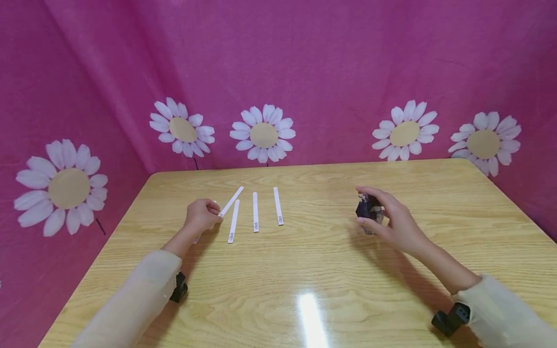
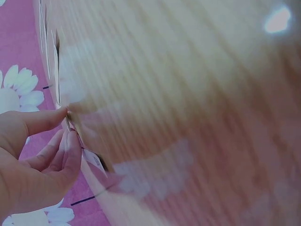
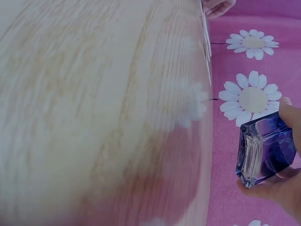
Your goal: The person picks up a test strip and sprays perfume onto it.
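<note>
My left hand [image 1: 201,215] pinches the printed end of a slanted white paper strip [image 1: 232,199] between thumb and fingers, low over the table. Another strip [image 1: 197,239] lies mostly hidden beneath that hand; its printed end [image 2: 95,160] shows in the left wrist view. To the right, three more strips [image 1: 233,221] [image 1: 256,212] [image 1: 278,206] lie side by side, printed ends toward me. On the other side, my right hand [image 1: 402,224] grips a dark purple-blue glass perfume bottle [image 3: 268,148], thumb on one side and fingers on the other. The bottle is tilted, its thick clear glass base showing.
A wooden table [image 1: 322,261] carries everything, with a bright light reflection near its front. Behind and to the left hangs a magenta curtain [image 1: 313,72] with white daisies. Black wrist devices [image 1: 450,319] sit at both sleeves.
</note>
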Tool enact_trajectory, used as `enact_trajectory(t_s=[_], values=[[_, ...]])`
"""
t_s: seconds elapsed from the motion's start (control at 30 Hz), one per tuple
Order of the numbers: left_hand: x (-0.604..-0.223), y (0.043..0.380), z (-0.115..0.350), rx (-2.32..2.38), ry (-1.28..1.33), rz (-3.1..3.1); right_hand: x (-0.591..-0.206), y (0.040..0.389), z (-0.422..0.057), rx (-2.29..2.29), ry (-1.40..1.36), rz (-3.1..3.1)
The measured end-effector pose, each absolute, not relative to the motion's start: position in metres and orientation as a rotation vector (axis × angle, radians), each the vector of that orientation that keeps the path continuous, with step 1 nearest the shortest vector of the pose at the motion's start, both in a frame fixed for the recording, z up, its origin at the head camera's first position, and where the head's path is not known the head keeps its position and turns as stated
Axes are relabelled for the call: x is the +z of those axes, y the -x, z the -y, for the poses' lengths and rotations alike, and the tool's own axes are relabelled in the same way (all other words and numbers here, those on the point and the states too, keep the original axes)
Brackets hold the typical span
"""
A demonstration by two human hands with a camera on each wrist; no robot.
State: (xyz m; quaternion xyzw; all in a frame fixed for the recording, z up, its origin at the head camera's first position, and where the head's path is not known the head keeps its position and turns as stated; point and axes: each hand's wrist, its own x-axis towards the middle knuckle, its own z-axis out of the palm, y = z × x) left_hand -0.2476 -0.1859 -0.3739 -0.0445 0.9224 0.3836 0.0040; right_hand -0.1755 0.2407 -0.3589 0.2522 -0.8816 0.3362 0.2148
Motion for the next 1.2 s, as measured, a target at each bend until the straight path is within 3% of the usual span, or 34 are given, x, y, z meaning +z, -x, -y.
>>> enact_trajectory(t_s=[0.87, 1.2], values=[[-0.375, 0.256, 0.190, 1.247, 0.186, -2.721, -0.367, 0.176, -0.242, 0.888, -0.702, 2.429], [-0.374, 0.247, 0.177, 1.650, 0.133, -2.367, -0.367, 0.178, -0.236, 0.905, -0.712, 2.439]])
